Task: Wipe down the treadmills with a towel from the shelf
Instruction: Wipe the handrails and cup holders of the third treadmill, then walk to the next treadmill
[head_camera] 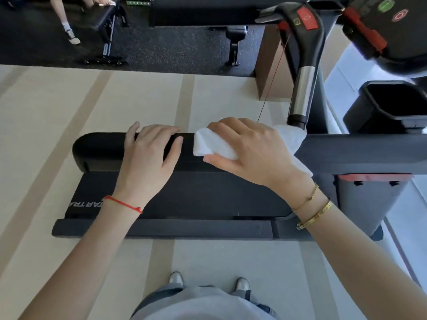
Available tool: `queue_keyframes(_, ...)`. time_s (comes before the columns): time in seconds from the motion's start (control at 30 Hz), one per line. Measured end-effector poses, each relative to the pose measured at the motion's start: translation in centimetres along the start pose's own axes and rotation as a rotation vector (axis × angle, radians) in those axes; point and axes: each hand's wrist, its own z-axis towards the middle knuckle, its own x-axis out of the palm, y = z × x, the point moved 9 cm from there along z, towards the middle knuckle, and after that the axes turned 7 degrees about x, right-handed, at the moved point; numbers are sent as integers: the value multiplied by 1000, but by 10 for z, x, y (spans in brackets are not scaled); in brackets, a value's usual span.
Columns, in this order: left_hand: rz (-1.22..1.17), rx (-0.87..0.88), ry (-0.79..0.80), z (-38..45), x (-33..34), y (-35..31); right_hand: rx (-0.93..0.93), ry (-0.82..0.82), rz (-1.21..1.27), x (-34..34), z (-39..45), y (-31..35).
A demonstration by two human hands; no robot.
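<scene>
A treadmill lies across the middle of the frame, seen from its side, with its dark belt running left to right and a black padded side rail along its far edge. The left hand rests flat on that rail, fingers straight and relaxed, holding nothing; a red string bracelet circles the wrist. Just to its right, the right hand presses a white towel against the same rail, with the thumb under the cloth's near edge and the fingers spread over the top. Part of the towel sticks out past the hand toward the right. Two gold bracelets sit on the right wrist.

At the upper right of the frame, a handlebar with a silver grip and a red button hangs down close to the towel, and a thin red cord runs beside it. A black bin stands at the right edge. Across the top, on dark flooring, are a weight bench and another person's leg. The wearer's shoes show at the bottom centre, on a pale striped floor.
</scene>
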Motion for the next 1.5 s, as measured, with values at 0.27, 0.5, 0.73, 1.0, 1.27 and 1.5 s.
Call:
queue_keyframes(0.27,-85,50,-33,-30,-33,58,4,-62,-10,24,33,75)
queue_keyframes(0.5,-117,17,-103,-71,-73,98,-23,-227,70,21,41,130)
queue_keyframes(0.73,-89,-109,-98,-133,-92,119,-135,-280,257,22,11,191)
queue_keyframes(1.0,-55,-385,-64,-216,-96,120,-195,95,454,79,-27,231)
queue_keyframes(1.27,-7,-653,-72,-299,-105,117,-276,251,602,101,-40,267)
queue_keyframes(1.5,39,-852,-168,-352,-124,154,-316,334,719,122,-14,325)
